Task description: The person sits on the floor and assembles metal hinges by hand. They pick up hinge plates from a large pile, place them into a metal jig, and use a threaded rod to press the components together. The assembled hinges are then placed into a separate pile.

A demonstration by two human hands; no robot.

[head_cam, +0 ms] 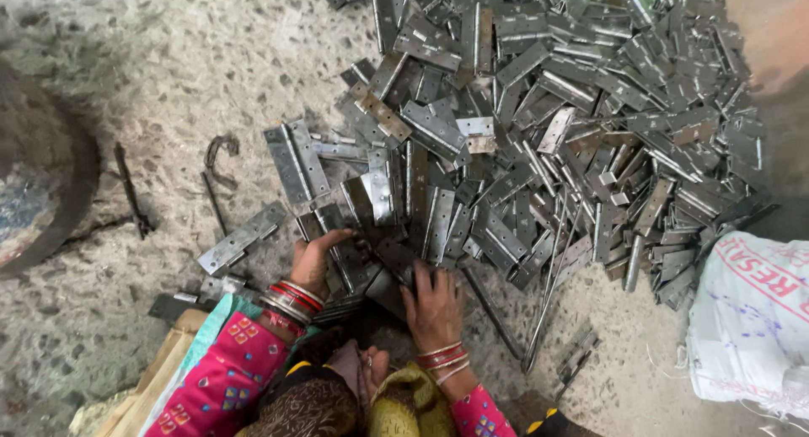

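Metal hinges (539,125) lie in one great heap across the floor, filling the view from twelve o'clock round to three o'clock and running down to the person's hands at six. The left hand (316,260) is pressed onto the near edge of the heap, fingers curled over the dark hinges (358,264) there; whether it grips one or only rests on them I cannot tell. The right hand (434,306) lies flat with fingers spread on the hinges just beside it, clasping nothing that shows. Both wrists carry red and silver bangles (291,300), and the sleeves (232,369) are pink with small coloured squares.

At nine o'clock from the left hand one long hinge (240,239) lies apart on the bare floor, and a bent wire hook (221,155) rests further out at ten. Two thin metal rods (552,277) slant out of the heap at four o'clock from the right hand.

The floor (168,75) is rough grey speckled concrete. One round rusty pan (38,180) sits at the far nine o'clock edge, one white printed sack (750,319) at four o'clock, and a wooden board (156,378) lies under the left sleeve at seven. The hinges are far too many to count.
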